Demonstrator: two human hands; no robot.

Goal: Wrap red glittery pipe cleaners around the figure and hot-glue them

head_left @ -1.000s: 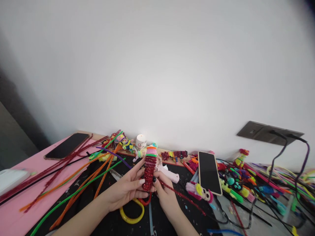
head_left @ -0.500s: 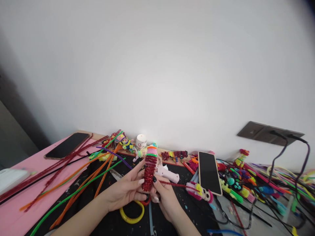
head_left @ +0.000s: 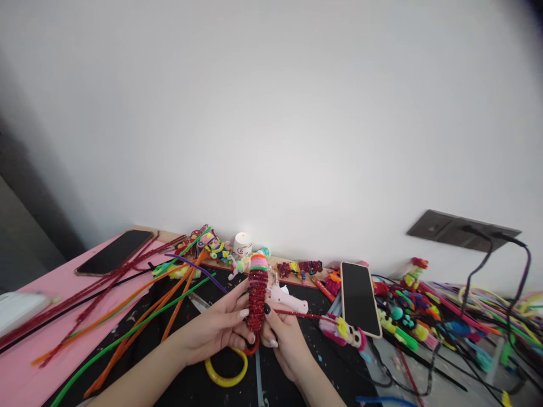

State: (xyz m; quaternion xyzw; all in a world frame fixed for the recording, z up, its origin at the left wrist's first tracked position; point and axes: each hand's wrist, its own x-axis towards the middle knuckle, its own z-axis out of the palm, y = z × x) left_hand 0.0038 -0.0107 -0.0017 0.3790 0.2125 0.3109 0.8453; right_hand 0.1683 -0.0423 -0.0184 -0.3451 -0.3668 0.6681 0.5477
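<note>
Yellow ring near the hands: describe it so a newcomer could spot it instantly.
On the black mat at the bottom centre of the head view, look just below where the left hand and right hand meet around the red coiled pipe-cleaner figure. The yellow ring lies flat there, partly under the left hand. It is the only closed yellow hoop; the pipe cleaners nearby are straight.

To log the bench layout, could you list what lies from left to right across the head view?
Dark phone → orange pipe cleaners → left hand → red coil → right hand → cream-edged phone → wall socket plate.
</note>
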